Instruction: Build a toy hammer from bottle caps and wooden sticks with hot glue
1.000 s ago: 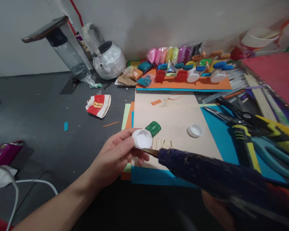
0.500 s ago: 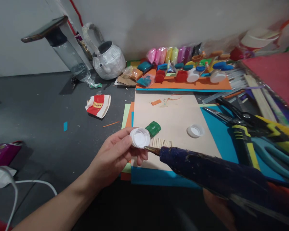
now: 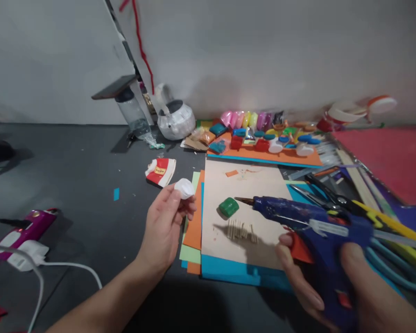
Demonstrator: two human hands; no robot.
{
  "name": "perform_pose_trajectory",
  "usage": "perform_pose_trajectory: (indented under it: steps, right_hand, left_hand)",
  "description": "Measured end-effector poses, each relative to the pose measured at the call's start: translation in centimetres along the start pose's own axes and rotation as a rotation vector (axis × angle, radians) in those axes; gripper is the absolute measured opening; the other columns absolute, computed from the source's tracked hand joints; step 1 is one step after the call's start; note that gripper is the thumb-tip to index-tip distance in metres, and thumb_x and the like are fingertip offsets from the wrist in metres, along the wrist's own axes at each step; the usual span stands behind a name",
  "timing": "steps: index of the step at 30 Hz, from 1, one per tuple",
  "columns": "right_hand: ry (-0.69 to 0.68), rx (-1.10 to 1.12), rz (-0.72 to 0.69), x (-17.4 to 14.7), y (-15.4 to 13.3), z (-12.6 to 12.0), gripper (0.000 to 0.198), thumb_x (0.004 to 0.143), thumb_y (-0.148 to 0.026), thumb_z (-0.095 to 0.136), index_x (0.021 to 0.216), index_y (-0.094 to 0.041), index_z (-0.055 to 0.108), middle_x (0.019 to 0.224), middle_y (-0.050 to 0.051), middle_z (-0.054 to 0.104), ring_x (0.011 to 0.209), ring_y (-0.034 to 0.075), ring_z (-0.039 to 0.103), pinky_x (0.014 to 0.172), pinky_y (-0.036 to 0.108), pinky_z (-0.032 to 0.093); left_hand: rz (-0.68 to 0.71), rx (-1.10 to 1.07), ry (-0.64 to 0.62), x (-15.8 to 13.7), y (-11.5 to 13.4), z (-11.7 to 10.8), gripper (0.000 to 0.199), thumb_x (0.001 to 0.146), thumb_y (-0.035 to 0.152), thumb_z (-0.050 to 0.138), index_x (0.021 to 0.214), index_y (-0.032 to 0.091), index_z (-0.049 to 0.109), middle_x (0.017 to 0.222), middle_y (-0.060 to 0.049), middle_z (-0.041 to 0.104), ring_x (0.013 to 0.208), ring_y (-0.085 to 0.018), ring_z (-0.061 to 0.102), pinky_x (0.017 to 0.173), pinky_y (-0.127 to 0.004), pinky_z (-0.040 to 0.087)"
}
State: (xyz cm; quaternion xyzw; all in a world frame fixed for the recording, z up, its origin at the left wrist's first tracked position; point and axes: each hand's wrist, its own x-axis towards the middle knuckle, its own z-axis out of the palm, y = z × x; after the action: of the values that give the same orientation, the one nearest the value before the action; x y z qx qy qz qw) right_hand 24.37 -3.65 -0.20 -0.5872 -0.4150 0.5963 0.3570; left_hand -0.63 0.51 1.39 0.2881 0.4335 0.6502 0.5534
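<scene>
A home craft corner is showing: coloured paper sheets (image 3: 244, 217), clay packets (image 3: 249, 120) and pliers (image 3: 336, 199) are lying on the floor.

The person is showing two bare forearms with no sleeves reaching the wrists. The left hand (image 3: 166, 222) and right hand (image 3: 336, 286) are wearing no gloves, rings or watch.
</scene>
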Motion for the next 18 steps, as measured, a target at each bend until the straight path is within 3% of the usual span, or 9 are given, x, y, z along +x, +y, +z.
perform_pose_trajectory:
  steps: [2,6,12,16,18]
  right_hand:
    - [-0.060,0.209,0.149,0.6,-2.1,1.7,0.062,0.084,-0.080,0.035,0.071,-0.025,0.062,0.048,0.002,0.043,0.031,0.009,0.032,0.027,0.019,0.020]
    - [-0.086,0.376,0.225,1.9,-5.9,5.0,0.053,0.086,-0.072,0.047,0.078,-0.022,0.062,0.050,-0.001,0.046,0.033,0.008,0.033,0.027,0.015,0.018]
    - [-0.242,0.520,0.206,6.3,-8.7,11.9,0.043,0.103,-0.043,0.035,0.079,-0.013,0.057,0.053,0.002,0.053,0.041,0.008,0.043,0.036,0.014,0.037]
    - [-0.307,0.420,0.211,9.8,-8.6,16.2,0.049,0.106,-0.039,0.022,0.076,-0.014,0.052,0.051,0.000,0.052,0.041,0.008,0.044,0.040,0.015,0.042]
    - [-0.314,0.357,0.185,10.9,-8.4,17.4,0.047,0.105,-0.041,0.027,0.076,-0.015,0.052,0.051,-0.001,0.052,0.041,0.008,0.046,0.041,0.016,0.044]
  left_hand:
    - [0.120,-0.027,0.049,-0.2,1.0,0.0,0.020,0.089,0.037,0.064,0.094,0.018,0.065,0.083,-0.001,0.065,0.072,-0.010,0.058,0.066,-0.020,0.046]
    - [0.242,-0.060,0.056,-1.5,2.1,0.3,0.023,0.087,0.040,0.068,0.095,0.019,0.065,0.081,0.000,0.065,0.071,-0.010,0.059,0.064,-0.020,0.048]
    - [0.242,-0.113,-0.062,-2.7,2.0,0.9,0.026,0.084,0.041,0.071,0.094,0.017,0.067,0.075,-0.003,0.067,0.065,-0.010,0.060,0.061,-0.019,0.050]
    - [0.254,-0.174,0.024,-2.0,2.9,0.5,0.026,0.083,0.040,0.071,0.090,0.016,0.067,0.077,-0.003,0.067,0.066,-0.010,0.060,0.059,-0.019,0.050]
    - [0.253,-0.188,0.053,-1.7,3.2,0.3,0.026,0.082,0.040,0.072,0.091,0.016,0.068,0.077,-0.003,0.067,0.065,-0.010,0.060,0.057,-0.019,0.049]
